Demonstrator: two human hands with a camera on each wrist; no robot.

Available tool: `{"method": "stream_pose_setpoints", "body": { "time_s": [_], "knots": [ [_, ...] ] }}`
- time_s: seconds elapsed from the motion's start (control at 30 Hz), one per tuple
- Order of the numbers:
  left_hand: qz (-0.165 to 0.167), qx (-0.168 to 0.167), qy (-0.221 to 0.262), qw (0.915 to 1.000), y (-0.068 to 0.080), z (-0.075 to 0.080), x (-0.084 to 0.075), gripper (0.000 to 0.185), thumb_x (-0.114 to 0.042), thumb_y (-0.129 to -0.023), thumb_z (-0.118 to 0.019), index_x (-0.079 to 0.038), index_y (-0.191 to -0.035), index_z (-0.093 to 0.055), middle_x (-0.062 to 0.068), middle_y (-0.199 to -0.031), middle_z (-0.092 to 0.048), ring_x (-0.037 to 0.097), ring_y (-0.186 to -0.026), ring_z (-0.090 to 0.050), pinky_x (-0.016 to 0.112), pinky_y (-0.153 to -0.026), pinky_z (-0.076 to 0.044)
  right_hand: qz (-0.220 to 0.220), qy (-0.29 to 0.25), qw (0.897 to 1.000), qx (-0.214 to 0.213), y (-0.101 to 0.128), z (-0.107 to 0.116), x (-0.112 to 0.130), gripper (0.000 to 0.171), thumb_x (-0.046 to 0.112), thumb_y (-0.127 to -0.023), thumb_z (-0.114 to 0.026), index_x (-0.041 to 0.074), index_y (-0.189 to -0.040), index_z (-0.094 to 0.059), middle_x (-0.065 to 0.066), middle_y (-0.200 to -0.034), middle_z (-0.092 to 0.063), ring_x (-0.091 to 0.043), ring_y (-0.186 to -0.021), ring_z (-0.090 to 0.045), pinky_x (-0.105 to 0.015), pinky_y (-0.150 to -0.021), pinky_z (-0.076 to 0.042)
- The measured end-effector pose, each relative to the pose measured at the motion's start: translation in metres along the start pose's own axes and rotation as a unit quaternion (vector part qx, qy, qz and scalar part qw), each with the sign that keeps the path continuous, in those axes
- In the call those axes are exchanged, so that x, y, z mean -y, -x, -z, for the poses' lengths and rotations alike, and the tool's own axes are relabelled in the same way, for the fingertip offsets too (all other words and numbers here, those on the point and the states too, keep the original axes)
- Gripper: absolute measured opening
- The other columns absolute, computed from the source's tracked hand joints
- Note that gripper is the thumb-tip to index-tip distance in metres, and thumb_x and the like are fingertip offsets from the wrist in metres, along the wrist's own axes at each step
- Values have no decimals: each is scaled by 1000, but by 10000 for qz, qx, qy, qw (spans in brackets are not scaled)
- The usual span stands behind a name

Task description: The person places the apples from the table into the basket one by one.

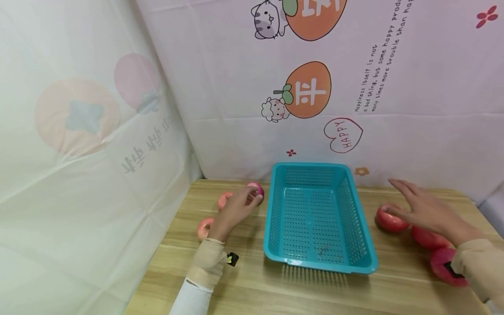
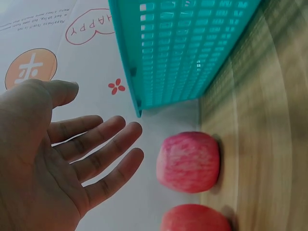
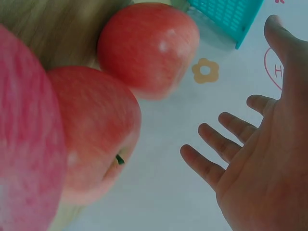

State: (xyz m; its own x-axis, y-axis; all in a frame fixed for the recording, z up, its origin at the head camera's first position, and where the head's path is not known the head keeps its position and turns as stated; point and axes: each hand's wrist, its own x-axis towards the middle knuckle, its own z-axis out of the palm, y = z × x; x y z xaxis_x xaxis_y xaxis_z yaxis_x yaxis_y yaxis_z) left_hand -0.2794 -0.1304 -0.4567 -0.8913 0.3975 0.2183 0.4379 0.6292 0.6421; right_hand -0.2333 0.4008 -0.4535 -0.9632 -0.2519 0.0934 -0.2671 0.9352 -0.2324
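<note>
An empty turquoise slotted basket (image 1: 320, 264) stands in the middle of the wooden table (image 1: 252, 288). To its left lie three red apples; my left hand (image 1: 246, 202) hovers over the far two (image 1: 257, 188) (image 1: 222, 200), while the third (image 1: 203, 228) lies near the wrist. In the left wrist view that hand (image 2: 96, 139) is open with straight fingers, apart from the nearest apple (image 2: 188, 162). My right hand (image 1: 413, 203) is spread open above the apple (image 1: 389, 221) right of the basket. The right wrist view shows its open palm (image 3: 231, 144) beside that apple (image 3: 149, 48).
Two more apples (image 1: 429, 239) (image 1: 444, 267) lie under my right forearm near the table's right side. A printed cloth backdrop (image 1: 354, 87) rises right behind the table and along its left edge. Bare wood lies in front of the basket.
</note>
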Motion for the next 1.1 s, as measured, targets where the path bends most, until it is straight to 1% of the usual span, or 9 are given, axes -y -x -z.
{"method": "stream_pose_setpoints", "body": {
  "time_s": [0.1,0.23,0.3,0.4,0.5,0.57,0.77,0.93,1.1],
  "knots": [
    [-19,-32,30,10000,1,-6,0,30,-28,-111,-57,-5,-127,-67,11,-121,-73,25,-107,-71,43,-93,-61,-21,22,10000,67,0,-3,2,98,59,-99,-66,13,-171,-17,-33,-164,-33,-67,-134,-44,-82,-94,-44],
    [-49,-20,81,10000,3,-14,2,32,-27,-111,-57,-5,-132,-66,10,-120,-72,23,-106,-70,41,-94,-60,51,45,10000,68,-1,-9,3,99,59,-99,-67,13,-171,-17,-33,-163,-33,-66,-135,-44,-82,-94,-44],
    [5,-29,86,10000,5,-18,2,35,-28,-111,-57,-5,-136,-64,10,-119,-73,22,-105,-71,40,-93,-60,132,57,9999,-6,-2,-13,2,98,58,-98,-69,13,-170,-19,-33,-163,-35,-64,-136,-44,-82,-96,-44],
    [179,-34,154,9997,7,-22,-1,40,-29,-111,-57,-4,-141,-61,9,-119,-73,21,-103,-70,38,-91,-60,290,78,9993,-209,-4,-19,0,97,55,-96,-73,11,-169,-24,-32,-160,-39,-61,-134,-47,-80,-96,-46],
    [307,-50,261,9992,10,-25,-4,41,-28,-111,-58,-3,-143,-59,9,-118,-73,19,-99,-69,36,-88,-60,439,78,9981,-419,-5,-25,-2,96,52,-94,-76,9,-166,-30,-32,-157,-43,-60,-130,-51,-77,-95,-48],
    [380,-59,356,9986,11,-26,-5,42,-26,-110,-59,-2,-144,-58,10,-117,-72,19,-97,-68,36,-86,-60,466,65,9978,-460,-6,-28,-2,96,52,-93,-77,9,-166,-31,-32,-156,-44,-60,-127,-55,-76,-94,-50],
    [577,-114,602,9965,14,-31,-10,44,-23,-109,-60,1,-145,-55,10,-113,-72,16,-93,-68,32,-83,-60,257,-64,9996,-124,-5,-33,0,101,58,-94,-73,11,-169,-23,-31,-160,-38,-62,-130,-50,-79,-93,-48],
    [814,-122,678,9943,18,-38,-11,50,-31,-109,-59,1,-147,-54,6,-109,-70,12,-87,-67,28,-75,-59,175,-97,9998,12,-5,-36,4,101,58,-95,-72,11,-169,-22,-33,-160,-36,-63,-133,-48,-80,-94,-48],
    [1054,-128,913,9901,21,-43,-14,53,-34,-109,-59,-1,-149,-52,5,-102,-66,11,-75,-66,29,-66,-57,139,-120,9998,106,-6,-38,6,102,59,-95,-72,9,-168,-22,-34,-161,-36,-65,-133,-47,-79,-94,-48]
  ]
}}
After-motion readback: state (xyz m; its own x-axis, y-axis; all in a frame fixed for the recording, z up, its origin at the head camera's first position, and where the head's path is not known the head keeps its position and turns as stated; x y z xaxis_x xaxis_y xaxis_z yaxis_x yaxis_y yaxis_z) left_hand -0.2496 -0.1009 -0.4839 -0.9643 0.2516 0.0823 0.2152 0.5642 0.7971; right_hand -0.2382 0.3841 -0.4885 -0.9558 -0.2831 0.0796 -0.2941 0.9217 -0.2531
